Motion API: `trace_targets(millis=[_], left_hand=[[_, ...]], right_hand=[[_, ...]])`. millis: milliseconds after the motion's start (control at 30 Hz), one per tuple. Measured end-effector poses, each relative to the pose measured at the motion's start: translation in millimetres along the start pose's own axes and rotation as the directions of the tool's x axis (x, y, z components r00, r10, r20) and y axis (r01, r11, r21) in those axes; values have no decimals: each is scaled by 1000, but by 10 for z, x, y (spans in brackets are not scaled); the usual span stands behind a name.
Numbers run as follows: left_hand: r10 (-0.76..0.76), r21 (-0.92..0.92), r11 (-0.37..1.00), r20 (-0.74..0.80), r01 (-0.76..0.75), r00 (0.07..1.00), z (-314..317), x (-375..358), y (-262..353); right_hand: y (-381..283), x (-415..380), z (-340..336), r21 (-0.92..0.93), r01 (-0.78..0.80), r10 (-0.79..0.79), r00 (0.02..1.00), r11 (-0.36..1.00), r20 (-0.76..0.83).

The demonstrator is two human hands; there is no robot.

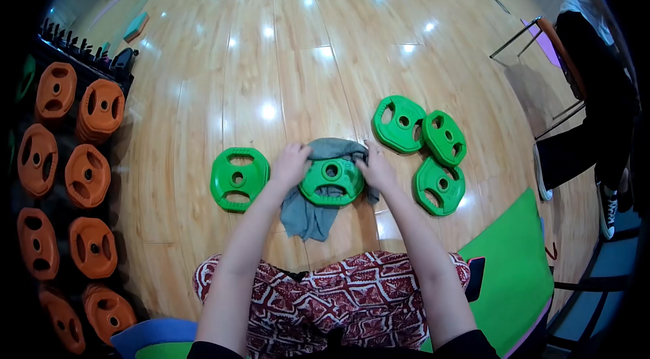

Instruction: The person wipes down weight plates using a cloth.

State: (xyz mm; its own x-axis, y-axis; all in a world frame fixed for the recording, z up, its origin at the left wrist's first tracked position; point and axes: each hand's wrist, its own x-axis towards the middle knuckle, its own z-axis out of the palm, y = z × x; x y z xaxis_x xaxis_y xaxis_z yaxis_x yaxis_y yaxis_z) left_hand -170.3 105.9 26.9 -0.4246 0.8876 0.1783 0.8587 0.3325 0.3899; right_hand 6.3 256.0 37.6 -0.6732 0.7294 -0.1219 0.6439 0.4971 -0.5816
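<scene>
A green weight plate [345, 193] lies on the floor in front of me, with a grey-green cloth [308, 219] under it and folded over its far edge. My left hand [292, 165] is closed on the cloth at the plate's left side. On the right side, my right hand [378, 169] grips the cloth by the plate's upper edge; its thumb is against the plate. Another green plate [254, 175] lies separately to the left. Three more green plates [439, 186] are grouped on the right, touching or overlapping.
Orange weight plates [95, 248] hang in columns on a rack at the left. A green mat [511, 261] with a phone [476, 278] at its edge lies to my right. Beyond it, a person [575, 135] in dark trousers sits on a chair [567, 64]. Wooden floor [305, 74] stretches ahead.
</scene>
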Motion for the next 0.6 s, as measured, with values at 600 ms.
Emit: trace_targets(millis=[600], left_hand=[[-92, -112, 990, -45, 87, 995, 80, 361, -224]], right_hand=[[88, 217, 99, -384, 241, -349, 905, 891, -241]])
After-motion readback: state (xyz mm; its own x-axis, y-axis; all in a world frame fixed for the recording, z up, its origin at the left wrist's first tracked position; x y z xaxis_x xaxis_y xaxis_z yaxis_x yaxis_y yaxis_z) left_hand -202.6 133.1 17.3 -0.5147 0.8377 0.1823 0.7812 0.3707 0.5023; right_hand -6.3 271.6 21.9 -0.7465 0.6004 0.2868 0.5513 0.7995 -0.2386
